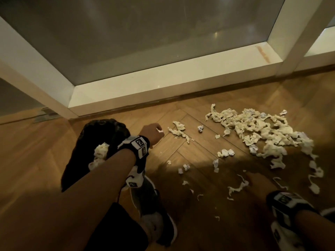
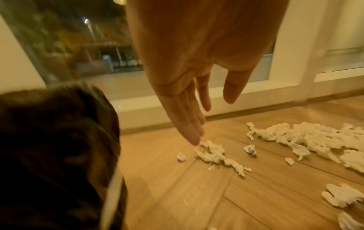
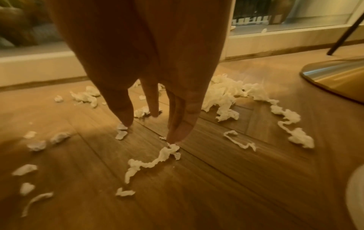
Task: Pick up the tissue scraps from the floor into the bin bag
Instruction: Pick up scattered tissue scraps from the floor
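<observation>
a wide heap of crumpled white tissue scraps point(image 1: 257, 132) is seen on the brown herringbone wood floor point(image 1: 190, 211), and every place below is given from that heap. a black plastic bin bag point(image 1: 101, 134) is stood well to the heap's left, with white tissue showing at its mouth. the left hand point(image 2: 189, 87) is held between the bag and the heap, above a small twisted clump of tissue point(image 2: 214, 154); in the left wrist view its fingers are seen straight and relaxed, though in the head view a white bit seems to be at its fingertips. the right hand point(image 3: 157, 87) is hung over the thin strips on the heap's near side, fingers extended downward and slightly parted, nothing being gripped.
</observation>
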### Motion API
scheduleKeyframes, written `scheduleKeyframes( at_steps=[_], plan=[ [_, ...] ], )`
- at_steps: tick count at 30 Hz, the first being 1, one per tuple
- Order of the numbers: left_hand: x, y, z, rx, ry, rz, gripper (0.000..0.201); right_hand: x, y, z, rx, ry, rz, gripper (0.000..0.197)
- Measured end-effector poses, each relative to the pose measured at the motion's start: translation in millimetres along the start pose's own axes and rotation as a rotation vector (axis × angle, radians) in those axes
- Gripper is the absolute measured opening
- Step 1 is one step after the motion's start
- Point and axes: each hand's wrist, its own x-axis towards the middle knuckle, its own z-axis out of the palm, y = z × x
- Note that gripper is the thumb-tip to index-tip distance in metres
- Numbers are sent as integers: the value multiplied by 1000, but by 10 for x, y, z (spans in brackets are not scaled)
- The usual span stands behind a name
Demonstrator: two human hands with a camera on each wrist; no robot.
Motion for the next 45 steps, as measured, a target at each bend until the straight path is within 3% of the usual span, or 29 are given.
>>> scheduleKeyframes(
  at_steps=[4,8,14,18,21,23,28,30,35,39,41,45],
  plan=[
    [675,-55,541,-77,21,-135,73,398,-80,-86,58,18,48,84],
    [1156,-148,927,19,90,-132,101,791,-168,-146,119,65,23,96],
    [1764,-217,1180,72,292,-38,90,1187,-412,-173,70,129,-26,74],
    [1937,-186,1331,-1,188,65,98,1342,-528,-109,97,149,-100,72],
    [1891,-110,1515,238,67,192,105,1379,-589,-95,-14,150,-157,74],
    [1835,-131,1619,385,37,236,97,1388,-622,-86,-70,146,-203,68],
    [1595,-311,1821,235,186,483,50,1390,-699,-3,-149,97,-344,36],
    [1550,-368,1875,191,245,517,39,1414,-724,15,-192,24,-390,24],
    [1415,-297,1873,59,192,451,30,1468,-779,-70,-154,-88,-418,22],
    [1412,-220,1713,-94,322,337,13,1484,-922,-294,-2,-93,-451,14],
    [1505,-241,1573,-104,395,292,15,1530,-1055,-508,78,-32,-460,13],
    [1787,-412,1267,-22,471,146,26,1805,-1335,-821,85,264,-523,14]
  ],
)
